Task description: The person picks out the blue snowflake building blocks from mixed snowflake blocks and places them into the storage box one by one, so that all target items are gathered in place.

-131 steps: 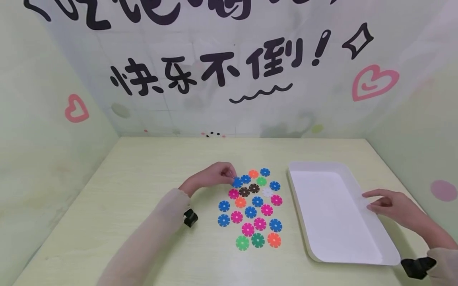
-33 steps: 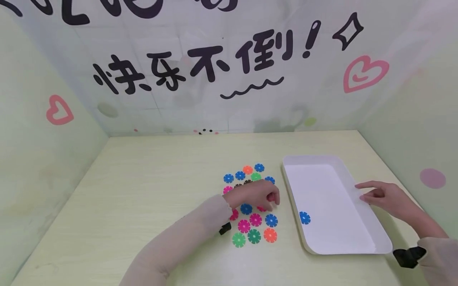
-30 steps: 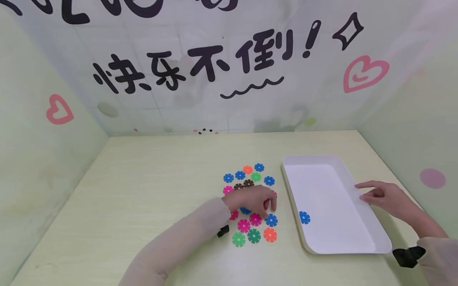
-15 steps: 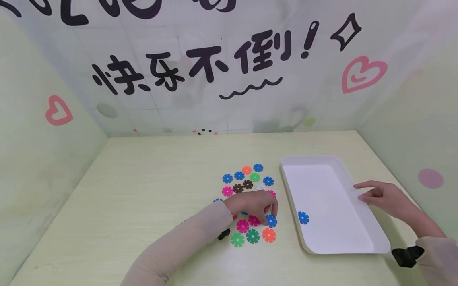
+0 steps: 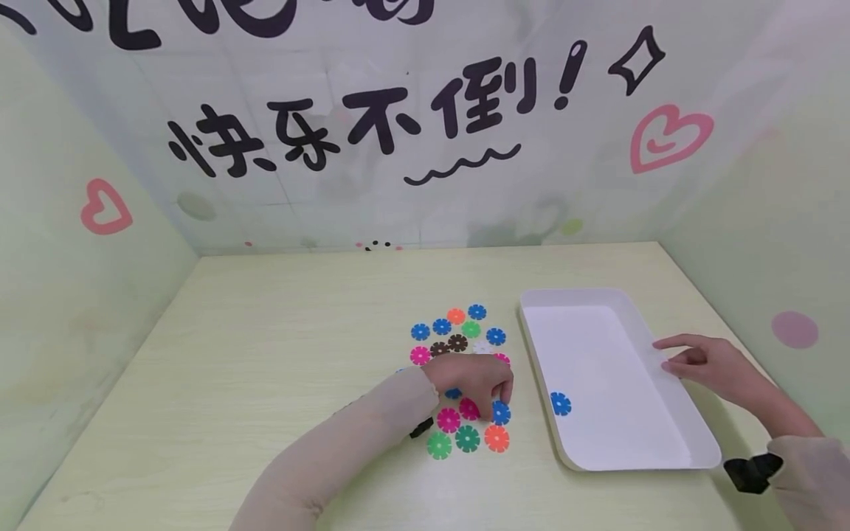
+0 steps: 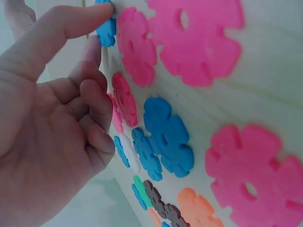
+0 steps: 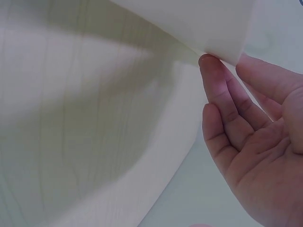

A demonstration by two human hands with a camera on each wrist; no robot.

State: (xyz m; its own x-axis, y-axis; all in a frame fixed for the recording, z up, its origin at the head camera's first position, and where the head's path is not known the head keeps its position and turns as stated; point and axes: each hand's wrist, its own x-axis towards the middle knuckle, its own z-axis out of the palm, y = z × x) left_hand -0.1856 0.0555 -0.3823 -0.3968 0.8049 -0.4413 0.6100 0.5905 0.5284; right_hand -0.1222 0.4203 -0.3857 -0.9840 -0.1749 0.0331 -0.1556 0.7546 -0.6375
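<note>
In the head view my left hand (image 5: pixel 474 380) reaches over a cluster of flat, notched plastic snowflake discs on the table. Its thumb and index finger pinch a blue snowflake disc (image 5: pixel 501 412) near the cluster's right side; the left wrist view shows both fingertips at that blue disc (image 6: pixel 107 30). Pink discs (image 5: pixel 448 420) lie just beside it, and several others are hidden under the hand and sleeve. My right hand (image 5: pixel 717 369) pinches the right rim of a white tray (image 5: pixel 617 369), thumb and fingers on its edge (image 7: pixel 222 52). One blue disc (image 5: pixel 561 404) lies inside the tray, by its left wall.
Orange (image 5: pixel 496 438), dark green (image 5: pixel 468 439) and light green (image 5: pixel 439 445) discs form the nearest row. Blue, brown (image 5: pixel 457 342), white and orange discs lie farther back. Printed walls enclose the table (image 5: pixel 265 310) at the back and sides.
Compared with the oldest frame, my left hand has moved from the cluster's far left to its right side, and a blue disc now lies in the tray. My right hand keeps its hold.
</note>
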